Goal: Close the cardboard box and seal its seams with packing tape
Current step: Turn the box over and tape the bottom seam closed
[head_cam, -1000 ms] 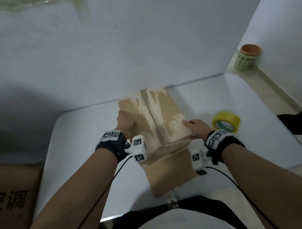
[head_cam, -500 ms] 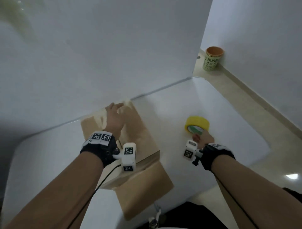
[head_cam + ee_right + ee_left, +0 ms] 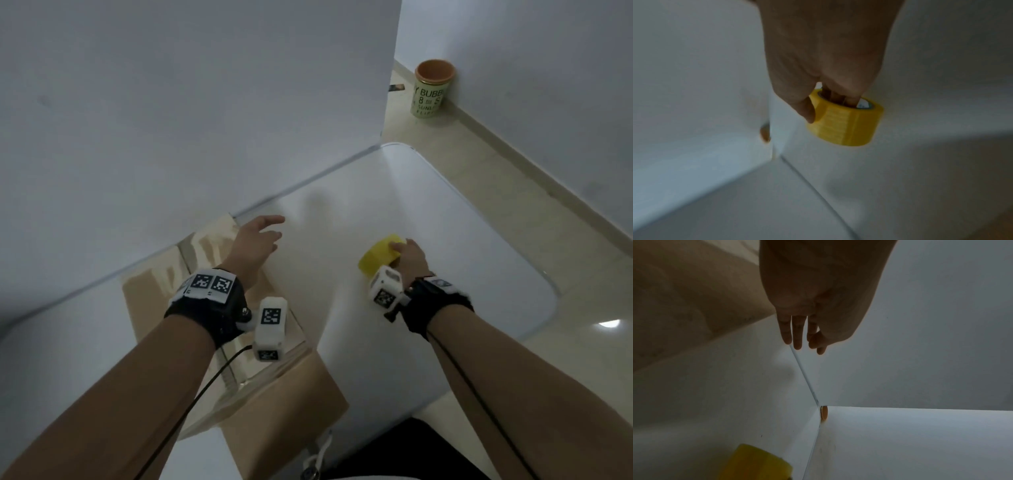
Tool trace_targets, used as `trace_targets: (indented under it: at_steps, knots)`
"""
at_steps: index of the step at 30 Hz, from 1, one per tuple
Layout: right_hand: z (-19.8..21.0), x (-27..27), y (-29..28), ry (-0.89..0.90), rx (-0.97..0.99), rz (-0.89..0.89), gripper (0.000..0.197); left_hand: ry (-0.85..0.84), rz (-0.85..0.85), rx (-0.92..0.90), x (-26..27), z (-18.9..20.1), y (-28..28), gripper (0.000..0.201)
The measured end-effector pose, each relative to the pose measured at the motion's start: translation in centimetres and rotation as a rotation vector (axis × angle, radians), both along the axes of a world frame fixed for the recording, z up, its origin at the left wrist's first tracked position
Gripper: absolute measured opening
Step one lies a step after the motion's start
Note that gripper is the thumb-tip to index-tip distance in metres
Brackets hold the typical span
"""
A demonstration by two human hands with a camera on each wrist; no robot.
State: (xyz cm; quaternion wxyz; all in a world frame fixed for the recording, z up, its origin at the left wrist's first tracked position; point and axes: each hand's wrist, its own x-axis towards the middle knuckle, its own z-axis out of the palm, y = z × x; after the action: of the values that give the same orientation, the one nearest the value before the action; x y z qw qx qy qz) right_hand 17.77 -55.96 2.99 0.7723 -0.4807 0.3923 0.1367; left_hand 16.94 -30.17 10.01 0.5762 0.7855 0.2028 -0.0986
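The brown cardboard box lies on the white table at the left, its top flaps shut and glossy along the middle seam. One flap sticks out toward me at the near end. My left hand hovers over the box's far right corner with its fingers spread and relaxed, holding nothing. My right hand grips the yellow roll of packing tape, fingers through its core and thumb on the outside, lifted off the table. The roll sits to the right of the box.
A white wall stands right behind the table. On the floor at the far right is a green cup with an orange rim. The table's rounded right edge lies close to my right hand.
My right hand left the box, reached right and picked up the tape roll. My left hand came off the box top and now hovers past its far corner. The camera turned right.
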Motion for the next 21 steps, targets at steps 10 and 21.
trace_targets:
  at_steps: [10,21]
  knots:
    - [3.4,1.9,5.6,-0.278,-0.512,0.539,0.022,0.207,-0.023,-0.167,-0.1,-0.9,-1.0,0.039]
    - [7.4,0.9,7.5,-0.37,-0.67,1.008,0.047,0.423,0.104,-0.496,-0.2,-3.1,-2.2,0.039]
